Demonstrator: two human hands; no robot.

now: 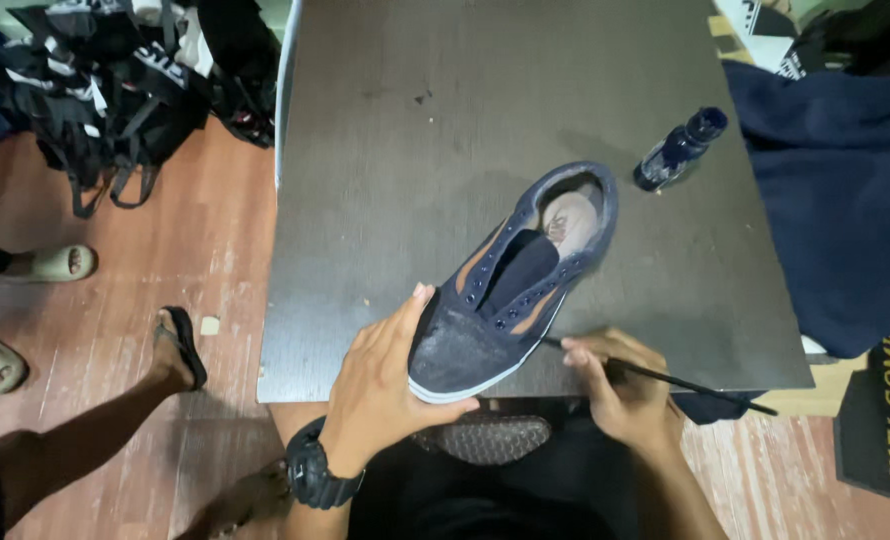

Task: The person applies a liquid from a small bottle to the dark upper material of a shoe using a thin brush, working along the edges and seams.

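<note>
1. Navy canvas is what the left hand (380, 385) presses on: its fingers and thumb wrap the toe of the shoe (510, 280), which sits on the near edge of the dark table (385, 150) with its toe jutting over the rim toward the person. That clasp looks firm, but the toe cap seems damp or scuffed, so the palm could slide and the shoe tip off the edge.
2. Beneath the toe, a second sole (493, 438) lies in the person's lap; if the shoe falls, it would likely land there or on the wooden floor.
3. As for looks, the shoe is a low lace-up in dark blue with tan side stripes, a white sole edge, empty eyelets, a loose tongue and a worn pale insole.
4. The right hand (620, 385) pinches the tip of a thin black lace (665, 380) just beside the shoe's side, its fingers closed narrowly on it. The lace trails off to the right past the table edge, so it could snag or slip from so small a pinch.
5. Farther right, a dark blue bottle (680, 148) lies on its side near the heel; a jolt could send it rolling into the blue cloth (835, 200).
</note>
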